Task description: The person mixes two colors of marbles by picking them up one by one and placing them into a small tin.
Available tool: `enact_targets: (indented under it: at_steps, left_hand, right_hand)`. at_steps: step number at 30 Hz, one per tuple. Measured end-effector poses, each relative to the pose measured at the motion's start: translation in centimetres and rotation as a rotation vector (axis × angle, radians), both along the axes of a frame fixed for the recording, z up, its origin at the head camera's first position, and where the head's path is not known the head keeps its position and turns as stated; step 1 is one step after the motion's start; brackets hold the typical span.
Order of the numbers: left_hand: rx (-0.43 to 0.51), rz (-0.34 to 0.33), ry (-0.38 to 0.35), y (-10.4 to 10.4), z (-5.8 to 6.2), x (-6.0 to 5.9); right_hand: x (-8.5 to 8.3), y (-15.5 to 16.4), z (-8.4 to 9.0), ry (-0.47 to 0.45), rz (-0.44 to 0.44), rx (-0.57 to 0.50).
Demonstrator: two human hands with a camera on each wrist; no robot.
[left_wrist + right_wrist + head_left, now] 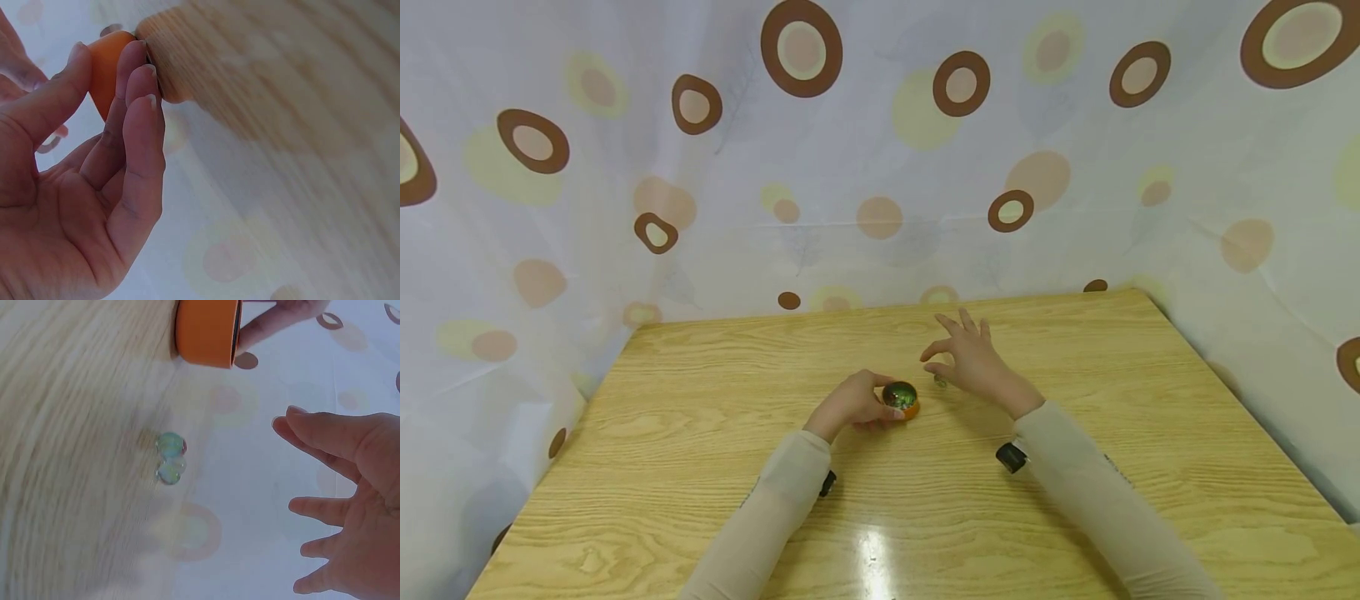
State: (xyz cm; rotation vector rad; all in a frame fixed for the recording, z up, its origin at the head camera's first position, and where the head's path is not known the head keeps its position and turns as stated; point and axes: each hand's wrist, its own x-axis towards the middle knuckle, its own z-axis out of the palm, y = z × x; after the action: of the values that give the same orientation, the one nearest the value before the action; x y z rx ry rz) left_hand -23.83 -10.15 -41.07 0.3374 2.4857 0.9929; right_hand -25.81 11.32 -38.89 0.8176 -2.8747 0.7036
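Observation:
A small round orange container [904, 400] with a shiny green top stands on the wooden table [700, 433]. My left hand [880, 400] grips it from the left, thumb and fingers [134, 81] curled round its orange wall [106, 65]. Just to its right a small clear glass marble [940, 382] lies on the table, its reflection showing in the glossy wood beside the marble [170, 444]. My right hand [942, 342] hovers over the marble with fingers [325, 434] spread and holding nothing. The orange container [209, 331] is a short way from the marble.
A white curtain [880, 167] with brown and yellow rings hangs behind and on both sides of the table. Black wrist cameras [1011, 457] sit on both beige sleeves. Bare wood stretches left, right and toward me.

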Motion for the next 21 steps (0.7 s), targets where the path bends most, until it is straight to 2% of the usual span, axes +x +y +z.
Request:
enact_targets:
  at_steps: [13,21]
  left_hand:
    - [0.006,0.018,-0.003,0.0,-0.1,0.0]
    - [0.013,0.020,-0.003,0.0,0.0,0.1]
  right_hand:
    - [-1.0,1.7,-0.4,-0.026,-0.044,0.031]
    - [-1.3,2.2,-1.1,-0.017,-0.062,0.088]
